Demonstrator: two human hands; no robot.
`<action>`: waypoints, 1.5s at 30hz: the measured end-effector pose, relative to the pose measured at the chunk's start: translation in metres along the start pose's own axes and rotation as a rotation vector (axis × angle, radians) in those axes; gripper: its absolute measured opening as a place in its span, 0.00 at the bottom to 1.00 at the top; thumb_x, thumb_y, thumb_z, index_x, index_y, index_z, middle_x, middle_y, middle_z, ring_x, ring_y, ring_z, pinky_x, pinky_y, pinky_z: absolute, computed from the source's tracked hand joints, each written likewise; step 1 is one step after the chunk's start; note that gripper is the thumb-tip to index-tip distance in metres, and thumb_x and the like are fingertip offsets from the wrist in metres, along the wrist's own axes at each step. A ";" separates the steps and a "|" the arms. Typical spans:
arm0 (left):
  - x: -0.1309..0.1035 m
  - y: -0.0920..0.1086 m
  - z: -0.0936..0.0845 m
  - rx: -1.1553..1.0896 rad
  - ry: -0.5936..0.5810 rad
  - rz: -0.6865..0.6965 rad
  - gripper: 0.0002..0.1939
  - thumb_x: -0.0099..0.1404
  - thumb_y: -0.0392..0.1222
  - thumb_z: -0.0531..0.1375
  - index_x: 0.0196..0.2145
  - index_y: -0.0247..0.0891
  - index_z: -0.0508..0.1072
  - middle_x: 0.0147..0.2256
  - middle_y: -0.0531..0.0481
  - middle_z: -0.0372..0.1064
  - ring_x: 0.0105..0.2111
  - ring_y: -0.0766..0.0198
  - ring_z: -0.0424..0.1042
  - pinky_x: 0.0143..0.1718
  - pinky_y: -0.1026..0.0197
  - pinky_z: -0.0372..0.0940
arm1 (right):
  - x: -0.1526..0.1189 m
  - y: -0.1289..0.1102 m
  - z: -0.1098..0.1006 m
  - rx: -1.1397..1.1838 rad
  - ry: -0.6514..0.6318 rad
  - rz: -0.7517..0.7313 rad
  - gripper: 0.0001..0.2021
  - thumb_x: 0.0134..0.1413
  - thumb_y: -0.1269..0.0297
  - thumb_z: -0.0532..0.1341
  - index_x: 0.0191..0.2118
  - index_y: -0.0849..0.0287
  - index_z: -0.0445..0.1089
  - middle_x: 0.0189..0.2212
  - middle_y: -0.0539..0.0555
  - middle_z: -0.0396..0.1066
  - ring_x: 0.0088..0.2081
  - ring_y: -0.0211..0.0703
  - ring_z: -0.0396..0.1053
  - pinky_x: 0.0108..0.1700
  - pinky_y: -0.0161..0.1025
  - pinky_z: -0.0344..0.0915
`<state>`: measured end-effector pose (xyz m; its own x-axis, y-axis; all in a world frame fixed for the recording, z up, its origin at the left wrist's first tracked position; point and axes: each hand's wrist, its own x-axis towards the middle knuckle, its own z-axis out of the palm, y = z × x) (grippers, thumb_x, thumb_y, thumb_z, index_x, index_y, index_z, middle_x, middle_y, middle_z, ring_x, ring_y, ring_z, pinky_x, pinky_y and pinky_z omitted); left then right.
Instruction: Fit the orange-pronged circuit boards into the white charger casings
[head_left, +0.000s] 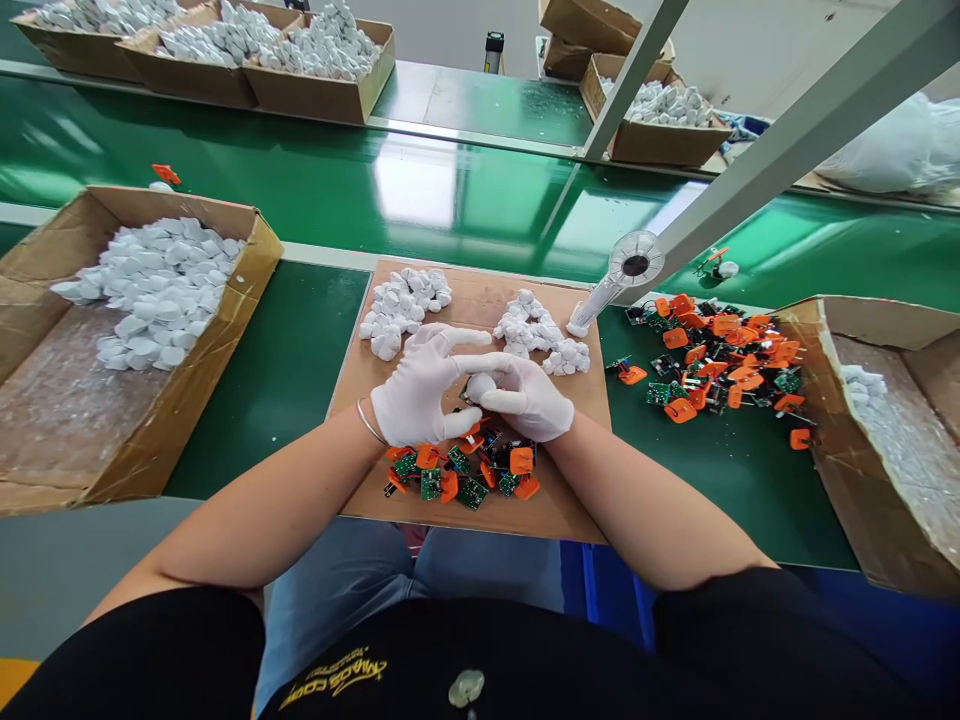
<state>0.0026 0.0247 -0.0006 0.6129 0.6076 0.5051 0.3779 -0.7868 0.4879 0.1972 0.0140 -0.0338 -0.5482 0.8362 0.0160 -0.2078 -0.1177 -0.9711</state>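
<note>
In the head view, my gloved right hand [529, 398] is closed around a small round white plastic cap [481, 387], its thumb lying across the front. A bit of something dark shows beside the cap, too small to make out. My gloved left hand [424, 390] is beside it, thumb and forefinger stretched apart around the cap's left side, the fingertip meeting the right hand's fingers. Just below both hands lies a pile of green circuit boards with orange tabs [472, 488] on a cardboard sheet [570, 500]. Beyond them sit two heaps of white caps [405, 305].
Open cardboard boxes with white pieces stand at left [225, 330] and right [825, 440]. A larger pile of orange-tabbed boards [720, 350] lies on the green table to the right. A clear-handled round object [636, 262] rises near a slanted metal post [750, 170]. More filled boxes [322, 90] line the far side.
</note>
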 end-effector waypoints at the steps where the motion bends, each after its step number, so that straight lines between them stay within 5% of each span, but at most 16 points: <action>1: 0.000 0.000 0.000 0.016 -0.033 -0.028 0.18 0.56 0.40 0.65 0.46 0.41 0.76 0.57 0.43 0.68 0.53 0.50 0.69 0.59 0.42 0.60 | 0.000 0.000 -0.001 -0.004 -0.013 0.006 0.17 0.49 0.53 0.72 0.35 0.60 0.70 0.27 0.48 0.67 0.31 0.38 0.66 0.37 0.38 0.67; 5: 0.000 -0.003 0.005 0.049 0.002 -0.045 0.03 0.57 0.37 0.63 0.32 0.40 0.75 0.54 0.46 0.71 0.50 0.53 0.70 0.58 0.41 0.60 | -0.002 -0.001 -0.001 -0.068 0.031 0.022 0.18 0.45 0.57 0.75 0.36 0.60 0.71 0.30 0.48 0.69 0.32 0.38 0.67 0.37 0.36 0.67; 9: 0.000 -0.005 0.008 0.114 0.056 0.033 0.08 0.56 0.35 0.63 0.35 0.41 0.77 0.55 0.44 0.71 0.49 0.52 0.70 0.54 0.41 0.63 | -0.005 0.000 0.001 -0.215 0.141 0.026 0.12 0.50 0.59 0.72 0.34 0.61 0.73 0.29 0.49 0.70 0.31 0.37 0.66 0.37 0.36 0.67; 13: -0.001 -0.006 0.009 0.092 0.110 0.120 0.05 0.63 0.40 0.62 0.37 0.43 0.79 0.50 0.48 0.76 0.48 0.54 0.72 0.52 0.44 0.66 | -0.005 0.001 0.003 -0.178 0.095 0.066 0.11 0.48 0.61 0.73 0.32 0.61 0.74 0.30 0.49 0.73 0.34 0.39 0.70 0.42 0.39 0.70; 22: -0.002 -0.013 0.018 0.094 0.109 0.126 0.03 0.63 0.41 0.63 0.31 0.46 0.78 0.47 0.53 0.77 0.47 0.55 0.72 0.52 0.43 0.65 | -0.002 -0.002 0.003 -0.071 0.005 0.049 0.12 0.47 0.61 0.74 0.35 0.61 0.76 0.31 0.49 0.74 0.36 0.40 0.72 0.43 0.39 0.70; 32: -0.002 -0.010 0.014 0.108 0.159 0.064 0.07 0.57 0.40 0.65 0.32 0.41 0.69 0.49 0.47 0.75 0.47 0.56 0.73 0.53 0.46 0.65 | -0.004 -0.001 0.006 -0.016 0.172 0.080 0.13 0.42 0.62 0.76 0.33 0.61 0.76 0.28 0.49 0.74 0.31 0.38 0.69 0.39 0.39 0.69; 37: -0.002 -0.013 0.011 -0.029 0.168 0.092 0.06 0.63 0.42 0.66 0.37 0.43 0.72 0.46 0.49 0.76 0.44 0.60 0.74 0.51 0.47 0.67 | 0.000 -0.001 0.003 0.198 -0.020 0.033 0.16 0.45 0.57 0.75 0.35 0.62 0.74 0.27 0.47 0.67 0.31 0.36 0.64 0.38 0.37 0.65; 41: -0.001 -0.011 0.005 -0.060 0.136 0.098 0.15 0.64 0.41 0.65 0.50 0.45 0.75 0.51 0.46 0.74 0.47 0.57 0.73 0.53 0.46 0.67 | 0.002 -0.004 0.003 0.297 -0.022 0.043 0.19 0.48 0.52 0.73 0.39 0.62 0.74 0.28 0.48 0.65 0.32 0.38 0.65 0.39 0.39 0.66; 45: 0.001 -0.007 0.005 -0.083 0.076 0.112 0.24 0.62 0.40 0.63 0.57 0.44 0.72 0.56 0.44 0.72 0.53 0.51 0.72 0.57 0.43 0.66 | 0.003 -0.003 0.007 0.302 -0.056 0.000 0.18 0.49 0.50 0.72 0.33 0.61 0.72 0.28 0.49 0.66 0.36 0.42 0.68 0.45 0.42 0.69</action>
<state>0.0038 0.0298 -0.0073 0.5925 0.5254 0.6107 0.2497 -0.8405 0.4808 0.1906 0.0128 -0.0291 -0.5903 0.8063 0.0373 -0.4349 -0.2787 -0.8563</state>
